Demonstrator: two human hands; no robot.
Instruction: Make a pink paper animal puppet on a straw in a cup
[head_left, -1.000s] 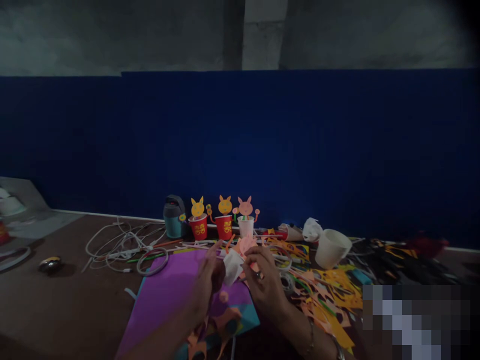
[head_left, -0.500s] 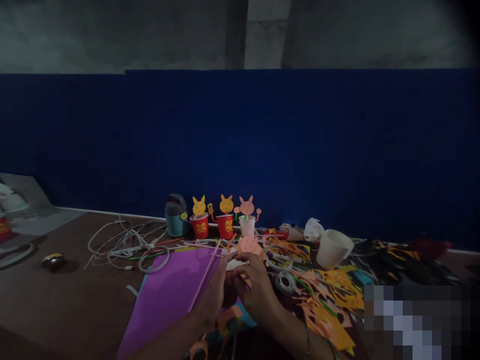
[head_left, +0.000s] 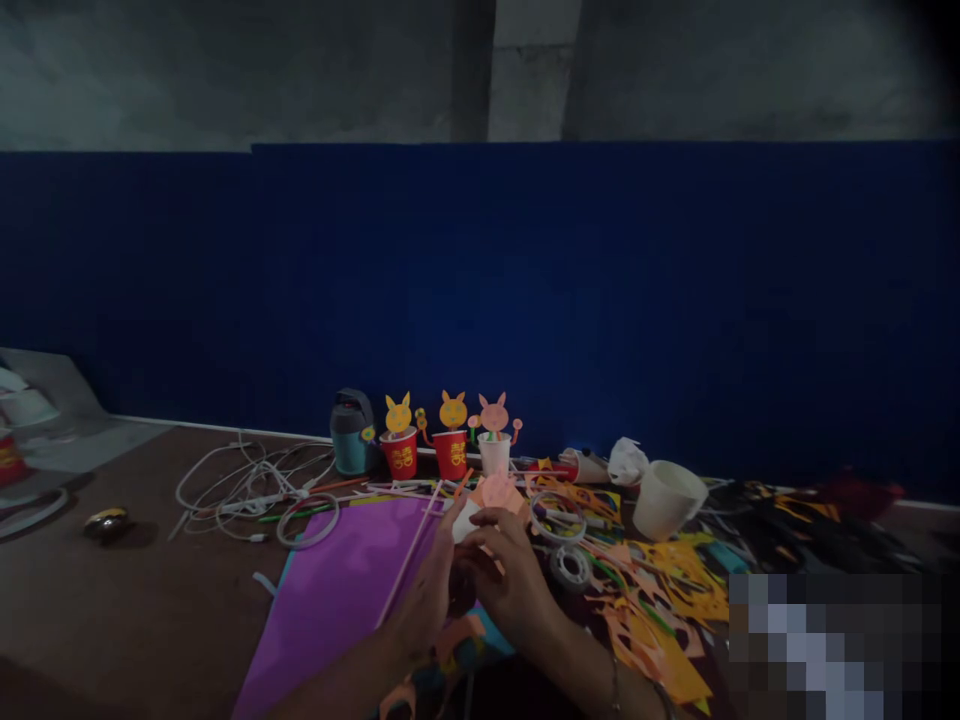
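My left hand (head_left: 427, 595) and my right hand (head_left: 514, 575) come together over the near side of the purple sheet (head_left: 345, 570). A small white object (head_left: 463, 522), possibly a paper cup, shows between them, with the left fingers upright along its side. The fingers of the right hand curl inward close to the left palm; what they pinch is hidden. Just beyond the fingertips lies peach-coloured cut paper (head_left: 501, 492). Behind it stand two red paper cups (head_left: 403, 458) (head_left: 451, 457) and a white cup (head_left: 494, 457), each topped with a paper cat-like head.
A teal flask (head_left: 351, 440) and coiled white cables (head_left: 240, 490) are at the left. To the right lie a tape roll (head_left: 570, 567), orange paper scraps (head_left: 660, 640), a large white cup (head_left: 667, 500) and crumpled tissue (head_left: 627, 462). A blue partition (head_left: 480, 280) closes off the back.
The right fingers have shifted slightly, and the left fingers now stand straighter beside the white object. Everything else on the table stays as it was.
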